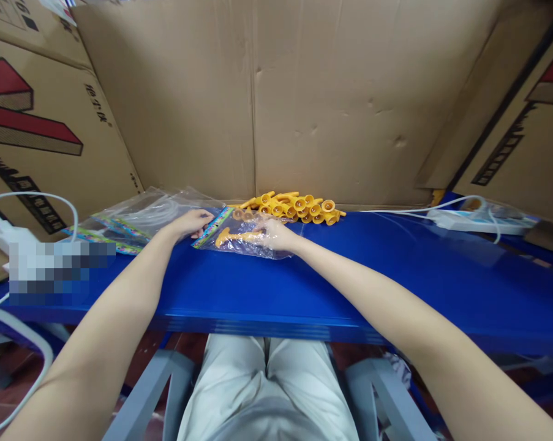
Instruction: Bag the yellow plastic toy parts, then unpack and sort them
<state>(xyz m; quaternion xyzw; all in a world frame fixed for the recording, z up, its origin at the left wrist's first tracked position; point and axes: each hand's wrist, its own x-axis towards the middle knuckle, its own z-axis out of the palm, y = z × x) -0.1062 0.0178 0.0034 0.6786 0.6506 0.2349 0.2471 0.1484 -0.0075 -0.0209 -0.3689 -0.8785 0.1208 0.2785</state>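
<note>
A clear plastic bag with a colourful printed strip lies on the blue table in front of me. Inside it shows an orange plastic piece with a wider, crosswise left end. My left hand is at the strip end, its fingers curled against the bag's edge. Over the other end of the piece, my right hand has its fingers closed; clear film shines around them, and I cannot tell whether they are inside the bag. Just behind lies a pile of similar orange pieces with round, cup-shaped ends.
More clear bags with printed strips lie to the left. A white plug with a cable stands at far left, partly blurred out. A white power strip lies at right. Cardboard walls the back and sides of the blue table.
</note>
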